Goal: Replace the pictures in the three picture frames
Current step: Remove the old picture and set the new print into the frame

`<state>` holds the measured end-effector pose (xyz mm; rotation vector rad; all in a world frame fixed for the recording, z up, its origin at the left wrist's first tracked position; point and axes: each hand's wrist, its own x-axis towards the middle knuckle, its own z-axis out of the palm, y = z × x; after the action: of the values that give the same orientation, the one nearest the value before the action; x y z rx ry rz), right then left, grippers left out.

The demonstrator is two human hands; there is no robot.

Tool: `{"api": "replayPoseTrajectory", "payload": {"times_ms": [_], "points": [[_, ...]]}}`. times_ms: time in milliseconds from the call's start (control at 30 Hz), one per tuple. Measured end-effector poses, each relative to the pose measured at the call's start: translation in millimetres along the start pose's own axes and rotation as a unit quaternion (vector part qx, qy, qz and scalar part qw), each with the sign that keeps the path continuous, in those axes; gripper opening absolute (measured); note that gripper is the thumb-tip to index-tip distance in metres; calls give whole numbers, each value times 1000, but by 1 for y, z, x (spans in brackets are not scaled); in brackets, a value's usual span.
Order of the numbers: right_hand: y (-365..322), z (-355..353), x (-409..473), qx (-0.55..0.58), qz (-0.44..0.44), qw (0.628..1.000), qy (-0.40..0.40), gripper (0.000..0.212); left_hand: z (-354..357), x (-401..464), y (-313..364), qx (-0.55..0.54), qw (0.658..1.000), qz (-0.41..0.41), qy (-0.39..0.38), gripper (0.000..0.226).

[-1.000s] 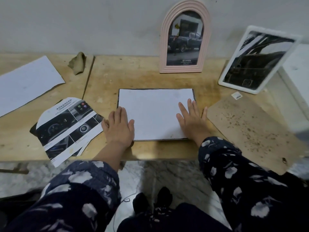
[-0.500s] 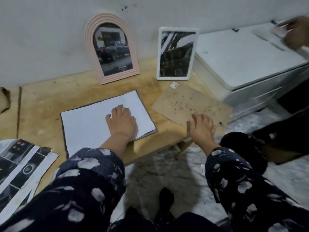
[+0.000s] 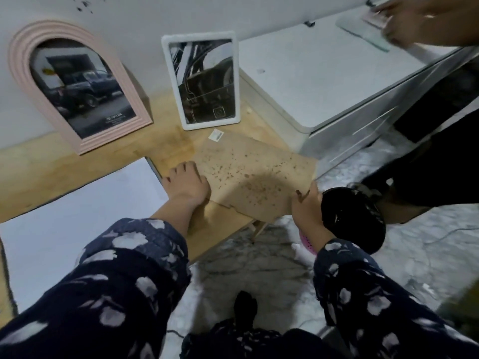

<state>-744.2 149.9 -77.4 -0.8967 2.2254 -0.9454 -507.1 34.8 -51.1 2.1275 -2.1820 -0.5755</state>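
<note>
At the bottom of the frame two dark floral-print sleeves [image 3: 124, 275] reach up to the pale wooden tabletop [image 3: 64, 167]. A second ago both hands lay flat on the white rectangular picture sheet [image 3: 77, 224]; now they have both shifted over to the speckled brown backing board [image 3: 248, 177] at centre. The left hand [image 3: 188, 183] rests on the board's near left corner with fingers straight and close together. The right hand [image 3: 307, 208] takes the board's right edge, thumb on top; whether its fingers curl beneath cannot be told. I judge the board is about to be lifted onto the white sheet, lower left, to close the third frame.

The board overhangs the table edge, and a black round object [image 3: 352, 218] sits just beside the right hand, so room is tight there.

Further back a small white sticker [image 3: 216, 135] lies near the board's far edge. Against the wall stand the white rectangular picture frame [image 3: 201, 37], centre, and the pink arched picture frame [image 3: 18, 63], upper left, both holding vehicle pictures. At upper right another person's hand [image 3: 414, 24] hovers, blurred, over a white cabinet [image 3: 324, 73].
</note>
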Motion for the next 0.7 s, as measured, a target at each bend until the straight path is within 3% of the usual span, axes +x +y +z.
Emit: {"api": "replayPoseTrajectory", "payload": {"times_ms": [100,200,367,533,700], "points": [[-3,11,-1,102,39,994,-19,66,0,6,6,-24,999,-25,31,47],[-3,15,0,121,61,991,1,65,-4,11,7,-114,989,-88,36,57],[-15,6,0,114,3,992,59,44,-8,3,-1,-189,973,-118,57,60],[-48,20,-7,57,-24,998,32,64,-24,-20,-33,-209,959,-152,113,50],[-91,62,-34,34,-111,993,-25,65,-46,-55,-96,-192,939,-224,175,47]]}}
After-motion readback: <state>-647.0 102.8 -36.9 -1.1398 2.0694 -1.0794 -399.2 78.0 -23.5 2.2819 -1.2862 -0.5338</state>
